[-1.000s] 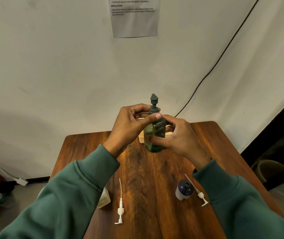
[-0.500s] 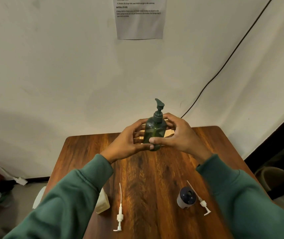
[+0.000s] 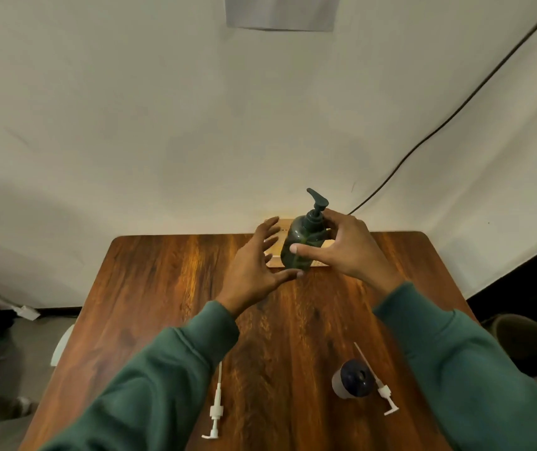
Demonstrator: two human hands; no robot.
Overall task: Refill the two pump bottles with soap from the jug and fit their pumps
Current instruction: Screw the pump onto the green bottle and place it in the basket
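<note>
A dark green pump bottle [image 3: 303, 242] with its pump head fitted stands upright near the table's far edge. My right hand [image 3: 345, 252] grips its body, thumb across the front and fingers round the back. My left hand [image 3: 254, 265] is beside it with fingers spread, and only the thumb tip reaches the bottle's base. Two loose white pumps lie near me: one [image 3: 216, 408] at the front centre, the other [image 3: 381, 385] at the front right. A small bottle with a dark top [image 3: 351, 379] stands beside the right pump.
The wooden table [image 3: 162, 288] stands against a white wall. A pale wooden block [image 3: 280, 255] sits behind the green bottle. A black cable [image 3: 423, 138] runs down the wall. A white object [image 3: 60, 345] shows past the table's left edge.
The green bottle has moved down and away toward the table's far edge. My left hand has released its hold and spread its fingers. My right hand keeps its grip.
</note>
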